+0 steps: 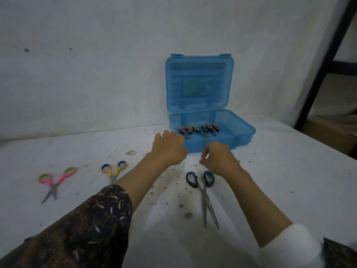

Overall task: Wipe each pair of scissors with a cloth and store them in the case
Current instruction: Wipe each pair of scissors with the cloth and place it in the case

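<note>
Blue case, pink scissors, yellow-blue scissors.

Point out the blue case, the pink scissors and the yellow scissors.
blue case [241,138], head view, front wall of the base
pink scissors [54,185], head view, pivot
yellow scissors [113,175], head view, where the handles join

You see everything through one wide-angle camera worn on your head, facing forward and tilted down over the stained white table. It sits close above the table's near edge. Your left hand and right hand reach to about mid-frame. The table's far edge crosses the middle of the view, where the open translucent blue plastic case stands before the white wall. The table's right edge slants away beside a black metal post.
</note>
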